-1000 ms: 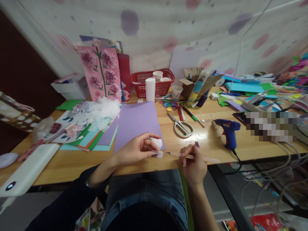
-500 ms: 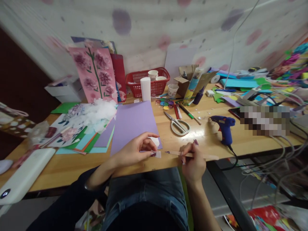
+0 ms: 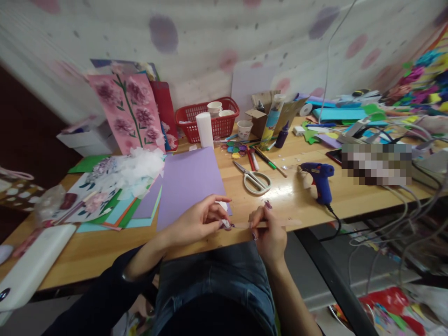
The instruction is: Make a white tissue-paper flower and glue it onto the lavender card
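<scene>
In the head view, a blurred patch (image 3: 376, 163) conceals an item at the right of the table (image 3: 217, 240), and a long white device (image 3: 33, 266) is cut off by the left edge. The curled fingers of the left hand (image 3: 201, 219) partly cover a white piece (image 3: 222, 205) lying on the purple sheet (image 3: 191, 182). The left hand pinches a small white scrap (image 3: 226, 223) between thumb and fingers, above the table's near edge; the scrap is thin, crumpled and largely masked by the fingertips. The right hand (image 3: 272, 235) grips a pale, flat, narrow stick (image 3: 290, 222), its middle hidden by the fingers. The stick lies nearly level, its dark tip at the scrap; contact cannot be confirmed. Scissors (image 3: 255, 181) lie beyond the right hand, and a blue glue gun (image 3: 320, 179) stands farther right.
</scene>
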The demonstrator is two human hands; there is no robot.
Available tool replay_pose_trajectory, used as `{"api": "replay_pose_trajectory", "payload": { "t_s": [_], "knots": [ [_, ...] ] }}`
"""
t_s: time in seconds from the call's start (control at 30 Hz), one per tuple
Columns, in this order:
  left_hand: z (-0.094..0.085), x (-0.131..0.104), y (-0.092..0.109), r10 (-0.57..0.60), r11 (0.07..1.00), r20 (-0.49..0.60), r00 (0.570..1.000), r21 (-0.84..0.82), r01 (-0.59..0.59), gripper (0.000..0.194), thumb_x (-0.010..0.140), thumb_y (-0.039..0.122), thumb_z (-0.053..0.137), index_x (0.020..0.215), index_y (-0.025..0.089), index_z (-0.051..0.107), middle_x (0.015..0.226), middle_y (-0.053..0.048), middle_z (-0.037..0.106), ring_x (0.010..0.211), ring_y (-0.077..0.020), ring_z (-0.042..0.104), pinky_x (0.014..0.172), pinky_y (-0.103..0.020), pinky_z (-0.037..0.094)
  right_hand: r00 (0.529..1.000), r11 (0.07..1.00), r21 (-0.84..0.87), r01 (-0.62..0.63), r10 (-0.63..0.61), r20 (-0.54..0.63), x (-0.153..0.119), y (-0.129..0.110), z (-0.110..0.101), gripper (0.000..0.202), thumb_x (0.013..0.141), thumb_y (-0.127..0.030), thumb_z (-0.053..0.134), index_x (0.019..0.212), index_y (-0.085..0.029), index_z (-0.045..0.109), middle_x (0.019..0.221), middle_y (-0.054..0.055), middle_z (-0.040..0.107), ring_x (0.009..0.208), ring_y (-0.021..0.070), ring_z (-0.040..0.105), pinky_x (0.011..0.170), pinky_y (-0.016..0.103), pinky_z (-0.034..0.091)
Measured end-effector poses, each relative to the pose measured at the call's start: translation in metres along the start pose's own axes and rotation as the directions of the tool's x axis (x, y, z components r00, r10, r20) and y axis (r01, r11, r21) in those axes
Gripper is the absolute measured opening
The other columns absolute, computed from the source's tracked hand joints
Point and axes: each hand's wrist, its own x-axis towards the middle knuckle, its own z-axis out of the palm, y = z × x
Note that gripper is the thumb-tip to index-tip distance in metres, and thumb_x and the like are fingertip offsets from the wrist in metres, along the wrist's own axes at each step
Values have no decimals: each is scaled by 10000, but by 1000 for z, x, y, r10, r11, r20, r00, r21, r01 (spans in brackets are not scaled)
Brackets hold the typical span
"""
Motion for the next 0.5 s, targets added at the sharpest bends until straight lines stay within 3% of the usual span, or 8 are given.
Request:
{"api": "replay_pose_trajectory", "payload": {
  "t_s": [0.27, 0.5],
  "knots": [
    [0, -2, 2, -28, 999, -22, 999, -29, 28, 431, 836, 159, 598, 1242, 162, 457, 898, -21, 653, 905, -156, 648, 899, -341, 460, 999, 998, 48, 49, -48, -16, -1, -2, 1, 504, 891, -476, 501, 480, -188, 546, 402, -27, 432, 345, 76, 370, 359, 230, 254],
    [0, -1, 0, -20, 1000, -124, 992, -19, 18, 472, 771, 150, 655, 1211, 145, 481, 864, -22, 670, 851, -147, 638, 837, -304, 465, 973, 945, 238, 225, -204, -111, 3, -7, -3, 474, 890, -398, 488, 472, -188, 557, 358, -37, 375, 367, 80, 366, 402, 225, 292]
  ]
}}
